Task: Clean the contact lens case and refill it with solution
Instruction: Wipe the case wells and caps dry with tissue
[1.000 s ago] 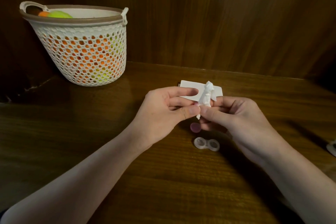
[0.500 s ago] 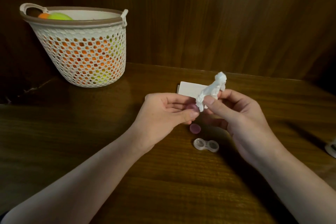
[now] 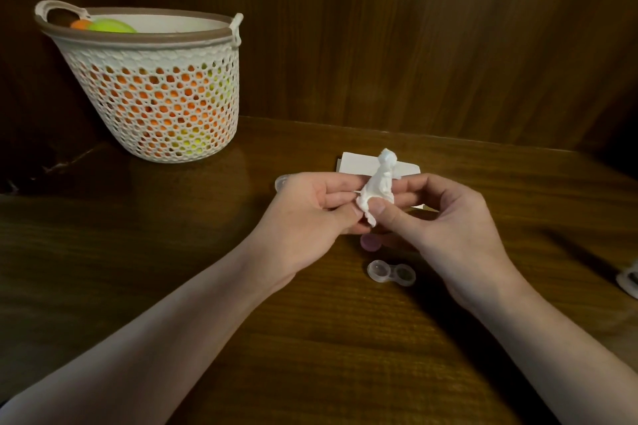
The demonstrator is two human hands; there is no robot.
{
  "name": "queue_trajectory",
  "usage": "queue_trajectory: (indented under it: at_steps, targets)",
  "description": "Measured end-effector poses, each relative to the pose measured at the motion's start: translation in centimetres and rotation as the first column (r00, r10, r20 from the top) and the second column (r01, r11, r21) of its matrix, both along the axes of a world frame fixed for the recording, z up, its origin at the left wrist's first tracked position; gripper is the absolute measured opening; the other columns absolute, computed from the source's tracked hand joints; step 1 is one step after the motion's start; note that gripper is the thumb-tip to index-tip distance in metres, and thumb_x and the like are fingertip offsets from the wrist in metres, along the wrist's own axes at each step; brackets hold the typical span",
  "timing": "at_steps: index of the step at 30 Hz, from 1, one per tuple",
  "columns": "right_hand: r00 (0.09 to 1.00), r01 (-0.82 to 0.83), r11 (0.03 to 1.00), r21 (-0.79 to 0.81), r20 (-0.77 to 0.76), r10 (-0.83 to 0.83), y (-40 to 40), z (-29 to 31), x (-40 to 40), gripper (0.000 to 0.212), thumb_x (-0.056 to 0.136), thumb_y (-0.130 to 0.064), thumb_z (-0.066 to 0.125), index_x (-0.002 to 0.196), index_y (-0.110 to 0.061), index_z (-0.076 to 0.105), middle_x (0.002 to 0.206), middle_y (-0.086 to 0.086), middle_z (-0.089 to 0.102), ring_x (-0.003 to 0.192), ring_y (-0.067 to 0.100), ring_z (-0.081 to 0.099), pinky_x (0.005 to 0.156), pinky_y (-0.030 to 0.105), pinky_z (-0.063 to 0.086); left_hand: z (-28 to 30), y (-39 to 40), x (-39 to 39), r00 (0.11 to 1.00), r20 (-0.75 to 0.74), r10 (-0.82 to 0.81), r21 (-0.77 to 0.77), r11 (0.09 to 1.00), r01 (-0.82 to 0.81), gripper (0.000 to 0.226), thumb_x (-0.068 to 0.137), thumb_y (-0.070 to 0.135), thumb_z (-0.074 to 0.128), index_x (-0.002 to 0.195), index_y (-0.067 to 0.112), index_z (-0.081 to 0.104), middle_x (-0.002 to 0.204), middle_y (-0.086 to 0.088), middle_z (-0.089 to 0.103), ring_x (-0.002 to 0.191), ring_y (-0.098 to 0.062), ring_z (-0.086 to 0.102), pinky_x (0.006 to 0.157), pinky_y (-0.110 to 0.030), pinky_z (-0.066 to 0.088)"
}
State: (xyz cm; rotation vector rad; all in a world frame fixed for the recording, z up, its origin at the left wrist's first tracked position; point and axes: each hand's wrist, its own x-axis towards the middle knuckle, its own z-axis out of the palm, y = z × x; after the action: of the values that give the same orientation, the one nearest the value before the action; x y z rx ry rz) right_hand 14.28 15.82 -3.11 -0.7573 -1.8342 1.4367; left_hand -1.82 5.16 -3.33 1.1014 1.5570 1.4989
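Nearest on the counter point(image 3: 207, 338), the clear lens case point(image 3: 391, 273) lies open with both wells uncovered, and a purple cap point(image 3: 370, 242) rests just beyond it, under the hands. Above these, the right hand point(image 3: 445, 227) is closed on a twisted white tissue point(image 3: 378, 186), pinched between thumb and forefinger with its lower tip pointing down. The left hand point(image 3: 310, 214) is curled against that tip, and its grip appears to be closed on a small part, probably the second cap, though the part itself is hidden by the fingers and cannot be confirmed. A clear rounded edge shows just past the left knuckles; what it is cannot be told.

The step in hand is judged to be the wiping of a cap. It is best done with the tissue kept tightly twisted, so the point reaches the inner rim, and turned against the part rather than dabbed. A light pinch should be kept, since the tissue may tear or shed lint.

Behind the hands a folded white paper point(image 3: 359, 164) lies flat. Farther left, a white mesh basket point(image 3: 155, 103) of orange and green balls stands against the wooden wall.
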Motion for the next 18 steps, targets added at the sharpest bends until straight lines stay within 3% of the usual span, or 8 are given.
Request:
queue_trajectory:
  at_steps: [3,4,8,12,18]
  targets:
    - [0.998,-0.058,0.996,-0.075,-0.016,0.057,-0.25,0.04,0.03,0.027,0.083,-0.024,0.087,0.109,-0.017,0.081,0.093,0.005,0.085,0.08,0.029,0.084,0.07,0.041,0.07,-0.12,-0.04,0.23,0.999,-0.013,-0.03,0.01,1.0,0.03,0.04,0.103,-0.001,0.065,0.14,0.014,0.069,0.126,0.002,0.079,0.111,-0.011,0.077,0.092,-0.035,0.065]
    - [0.998,-0.062,0.995,-0.084,-0.03,0.059,-0.23,0.04,0.07,0.025,0.085,-0.022,0.085,0.109,-0.015,0.082,0.093,0.008,0.085,0.08,0.032,0.084,0.071,0.042,0.07,-0.14,-0.02,0.2,1.0,0.0,-0.031,0.013,0.999,0.031,0.04,0.102,0.0,0.065,0.139,0.013,0.069,0.124,0.002,0.08,0.111,-0.012,0.077,0.093,-0.036,0.065]
    - [0.993,-0.041,0.99,-0.133,-0.112,0.026,-0.28,0.32,0.1,0.012,0.092,-0.012,0.08,0.102,-0.012,0.086,0.089,0.014,0.084,0.074,0.033,0.083,0.061,0.027,0.065,0.01,-0.11,-0.03,0.998,0.063,-0.024,0.031,0.999,0.022,0.039,0.1,0.004,0.07,0.138,0.014,0.068,0.111,-0.001,0.083,0.1,-0.017,0.081,0.087,-0.029,0.065]
    - [0.992,-0.025,0.974,-0.226,-0.124,-0.004,-0.27,0.5,-0.09,0.009,0.095,-0.008,0.077,0.094,-0.01,0.086,0.088,0.019,0.083,0.068,0.028,0.082,0.056,0.023,0.063,0.2,-0.15,-0.11,0.996,0.084,0.019,0.039,0.999,-0.022,0.039,0.1,0.001,0.07,0.136,0.014,0.069,0.102,-0.004,0.084,0.095,-0.018,0.082,0.079,-0.023,0.063]
    - [0.997,-0.026,0.975,-0.22,-0.072,0.01,-0.23,0.62,-0.12,0.009,0.095,-0.01,0.079,0.092,-0.015,0.086,0.089,0.015,0.084,0.077,0.029,0.083,0.06,0.024,0.064,0.47,-0.23,0.04,0.992,0.118,0.037,0.024,0.999,-0.04,0.044,0.097,0.003,0.074,0.137,0.02,0.066,0.103,-0.005,0.084,0.097,-0.02,0.081,0.085,-0.03,0.065]
